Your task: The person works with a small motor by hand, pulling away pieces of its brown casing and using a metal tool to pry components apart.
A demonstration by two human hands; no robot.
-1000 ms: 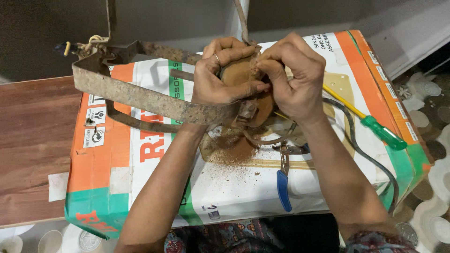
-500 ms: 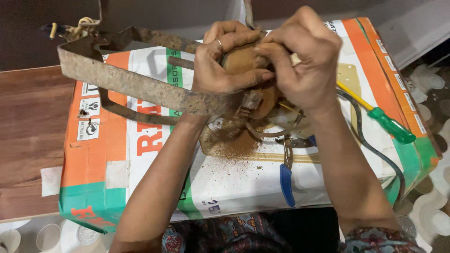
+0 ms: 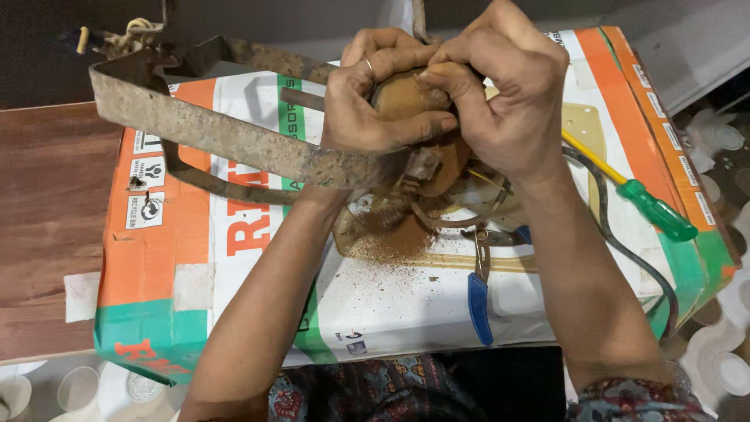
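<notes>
Near edge, bottom centre: patterned cloth, then pliers [image 3: 478, 301] w/ blue handles on box [image 3: 234, 297], rust dust beside. Centre-top: left hand [image 3: 375, 98] and right hand [image 3: 508, 94] both clenched on rusty motor [image 3: 406, 98], now raised higher in frame vs. a sec ago; bracket [image 3: 219, 133] tipped up w/ it, so prob. still working it loose. Right: screwdriver [image 3: 625, 187]. Far left: wood tabletop [image 3: 47, 203].

rusty metal strap [image 3: 234, 141] blocks left side, pliers [image 3: 479, 293] and screwdriver [image 3: 641, 199] crowd right, box front [image 3: 391, 312] open
</notes>
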